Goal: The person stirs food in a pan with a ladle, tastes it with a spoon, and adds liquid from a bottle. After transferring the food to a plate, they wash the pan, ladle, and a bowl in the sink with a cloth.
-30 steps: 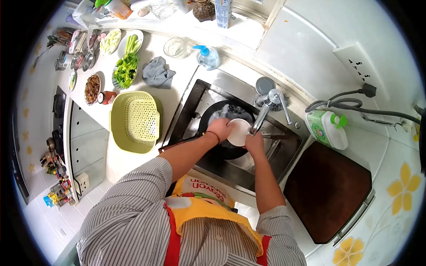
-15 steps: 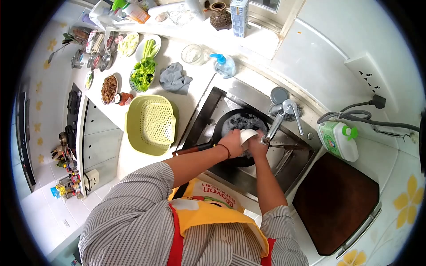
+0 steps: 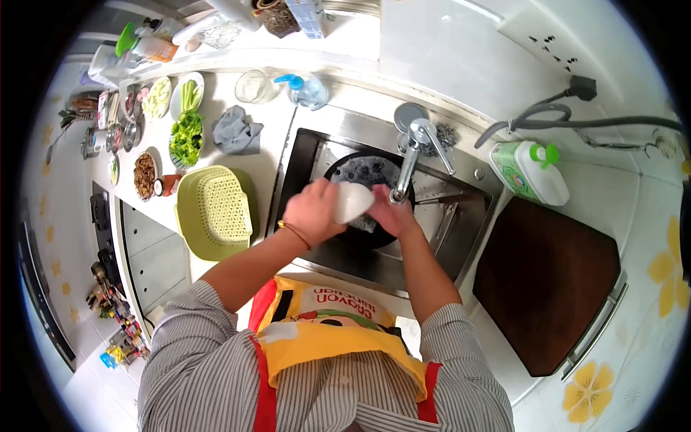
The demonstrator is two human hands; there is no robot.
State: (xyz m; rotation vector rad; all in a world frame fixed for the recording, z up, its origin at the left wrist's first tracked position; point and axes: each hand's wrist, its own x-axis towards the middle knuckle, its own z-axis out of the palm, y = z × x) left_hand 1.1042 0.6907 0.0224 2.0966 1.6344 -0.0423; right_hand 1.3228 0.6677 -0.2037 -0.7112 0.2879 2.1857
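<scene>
My left hand (image 3: 314,211) grips a small white bowl (image 3: 353,202), tilted over the sink (image 3: 450,245). Just right of the bowl, my right hand (image 3: 391,211) is below the tap (image 3: 408,169), fingers apart and seemingly holding nothing; whether it touches the bowl is unclear. Beneath both hands lies a black pan (image 3: 371,236) with foamy water inside, its handle out of sight. A dark, thin utensil (image 3: 453,199) rests in the sink's right part.
Left of the sink are a green colander (image 3: 216,216), a grey cloth (image 3: 237,131), leafy greens (image 3: 186,139) and a jar (image 3: 167,185). Behind it stands a soap dispenser (image 3: 308,92). A detergent bottle (image 3: 529,173) and a dark board (image 3: 547,288) are to the right.
The view has shifted, moving the counter items left. My left hand has lifted the bowl away from the pan and turned it; my right hand has come apart from it.
</scene>
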